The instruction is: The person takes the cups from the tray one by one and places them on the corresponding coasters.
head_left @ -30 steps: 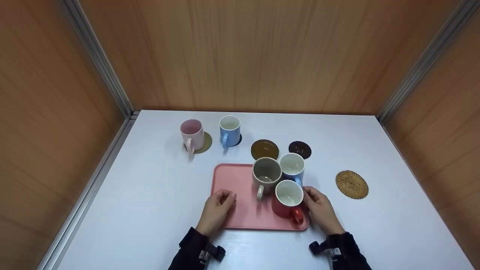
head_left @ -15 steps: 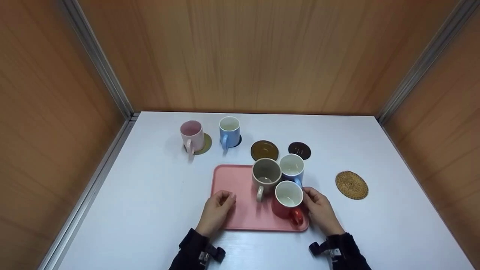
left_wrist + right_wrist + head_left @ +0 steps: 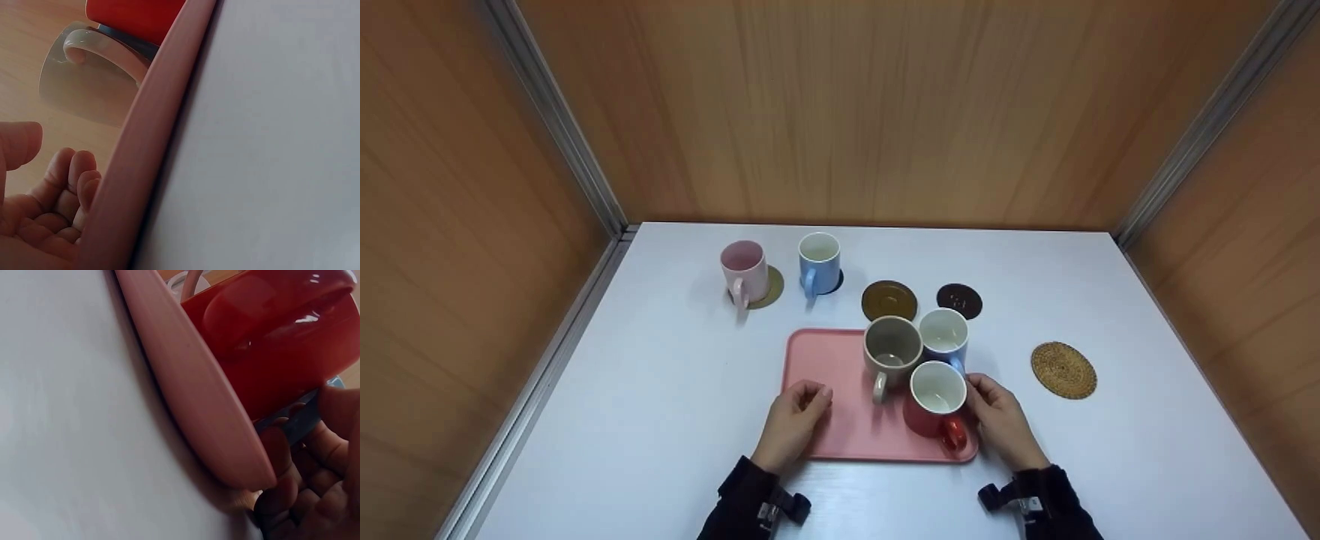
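On the pink tray [image 3: 840,442] stand a grey-beige mug [image 3: 892,352], a blue mug [image 3: 945,330] with a pale inside, and a red mug [image 3: 930,412], grouped upright on its right half. My left hand [image 3: 795,420] rests at the tray's left edge, fingers loosely curled; in the left wrist view nothing lies between thumb and fingers [image 3: 59,169]. At the tray's right edge, my right hand [image 3: 1001,420] is beside the red mug, its fingertips close to the blue mug's handle. The right wrist view has its bent fingers [image 3: 326,444] next to the red mug's side, partly hidden.
Behind the tray, a pink mug [image 3: 744,274] overlaps an olive coaster [image 3: 775,285] and another blue mug [image 3: 820,262] stands on a dark coaster. A brown coaster [image 3: 889,298], a dark brown coaster [image 3: 960,300] and a woven coaster [image 3: 1063,369] lie on the white table [image 3: 675,390]. Wooden panels enclose it.
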`<state>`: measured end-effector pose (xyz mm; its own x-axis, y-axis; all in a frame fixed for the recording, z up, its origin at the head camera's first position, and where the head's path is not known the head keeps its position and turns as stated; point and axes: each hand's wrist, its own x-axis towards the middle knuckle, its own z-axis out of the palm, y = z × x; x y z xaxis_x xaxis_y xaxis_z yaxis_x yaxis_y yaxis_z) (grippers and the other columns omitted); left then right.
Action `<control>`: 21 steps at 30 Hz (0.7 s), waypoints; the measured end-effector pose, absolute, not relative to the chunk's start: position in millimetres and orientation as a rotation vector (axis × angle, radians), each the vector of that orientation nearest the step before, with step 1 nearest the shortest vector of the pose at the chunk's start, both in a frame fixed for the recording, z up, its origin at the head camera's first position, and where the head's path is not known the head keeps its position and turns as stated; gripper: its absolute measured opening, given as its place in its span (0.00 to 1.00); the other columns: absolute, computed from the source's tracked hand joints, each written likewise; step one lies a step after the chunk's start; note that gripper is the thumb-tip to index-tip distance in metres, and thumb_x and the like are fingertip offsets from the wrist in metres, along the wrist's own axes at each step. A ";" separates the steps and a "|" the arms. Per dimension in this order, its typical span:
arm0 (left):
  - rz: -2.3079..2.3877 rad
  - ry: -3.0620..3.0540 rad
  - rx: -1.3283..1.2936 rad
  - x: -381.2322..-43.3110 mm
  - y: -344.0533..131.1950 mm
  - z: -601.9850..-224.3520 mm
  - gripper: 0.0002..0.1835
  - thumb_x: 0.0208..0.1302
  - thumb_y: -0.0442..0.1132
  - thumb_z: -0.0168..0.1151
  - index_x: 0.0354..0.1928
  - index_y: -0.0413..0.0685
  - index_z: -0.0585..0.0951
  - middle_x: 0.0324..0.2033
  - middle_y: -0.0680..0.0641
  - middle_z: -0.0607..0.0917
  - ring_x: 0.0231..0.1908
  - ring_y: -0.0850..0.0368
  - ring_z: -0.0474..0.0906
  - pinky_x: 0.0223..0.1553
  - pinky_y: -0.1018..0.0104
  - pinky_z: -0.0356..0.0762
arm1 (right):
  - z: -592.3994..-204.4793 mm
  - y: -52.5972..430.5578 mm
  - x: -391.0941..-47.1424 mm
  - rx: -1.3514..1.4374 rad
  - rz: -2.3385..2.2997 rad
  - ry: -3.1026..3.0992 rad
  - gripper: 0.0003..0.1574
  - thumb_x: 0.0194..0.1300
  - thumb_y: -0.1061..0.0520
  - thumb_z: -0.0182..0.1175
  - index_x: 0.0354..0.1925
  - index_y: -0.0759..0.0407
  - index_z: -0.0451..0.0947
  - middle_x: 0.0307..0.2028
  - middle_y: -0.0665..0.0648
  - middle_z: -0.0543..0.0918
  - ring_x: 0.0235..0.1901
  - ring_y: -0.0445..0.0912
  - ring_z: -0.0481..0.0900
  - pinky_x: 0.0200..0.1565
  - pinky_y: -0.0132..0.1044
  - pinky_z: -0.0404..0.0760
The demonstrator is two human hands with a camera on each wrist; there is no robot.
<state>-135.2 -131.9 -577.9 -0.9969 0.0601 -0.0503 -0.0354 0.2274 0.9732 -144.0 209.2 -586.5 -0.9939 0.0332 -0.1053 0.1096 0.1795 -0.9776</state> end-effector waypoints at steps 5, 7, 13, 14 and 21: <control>1.897 2.411 0.024 -135.8 -131.5 -579.1 0.13 0.79 0.44 0.62 0.46 0.39 0.85 0.35 0.46 0.85 0.36 0.59 0.78 0.42 0.70 0.75 | -586.3 209.4 -144.4 0.143 -1.970 2.358 0.17 0.83 0.53 0.58 0.57 0.64 0.83 0.50 0.56 0.88 0.50 0.38 0.82 0.56 0.29 0.78; 1.898 2.409 0.024 -136.0 -131.5 -579.4 0.14 0.79 0.44 0.62 0.46 0.39 0.85 0.35 0.45 0.86 0.36 0.59 0.78 0.42 0.70 0.75 | -586.0 209.4 -144.4 0.148 -1.972 2.348 0.17 0.83 0.53 0.58 0.56 0.64 0.83 0.50 0.55 0.88 0.50 0.38 0.82 0.56 0.29 0.77; 1.894 2.410 0.020 -136.1 -131.4 -580.2 0.15 0.79 0.46 0.63 0.47 0.39 0.85 0.36 0.46 0.86 0.37 0.59 0.78 0.42 0.70 0.75 | -585.1 209.2 -143.7 0.154 -1.969 2.346 0.17 0.83 0.52 0.57 0.56 0.64 0.83 0.49 0.53 0.88 0.49 0.39 0.82 0.54 0.29 0.78; 1.892 2.412 0.019 -136.1 -131.4 -580.4 0.15 0.79 0.46 0.63 0.47 0.39 0.85 0.36 0.46 0.86 0.37 0.59 0.78 0.42 0.70 0.75 | -585.0 209.1 -143.6 0.156 -1.968 2.347 0.17 0.83 0.52 0.57 0.56 0.64 0.82 0.48 0.53 0.87 0.49 0.39 0.81 0.54 0.29 0.78; 1.888 2.415 0.010 -136.3 -131.0 -580.0 0.15 0.79 0.46 0.63 0.47 0.39 0.85 0.36 0.46 0.86 0.38 0.58 0.78 0.43 0.70 0.75 | -585.0 209.7 -143.8 0.168 -1.959 2.357 0.17 0.83 0.52 0.58 0.55 0.63 0.83 0.47 0.52 0.87 0.48 0.40 0.80 0.53 0.30 0.77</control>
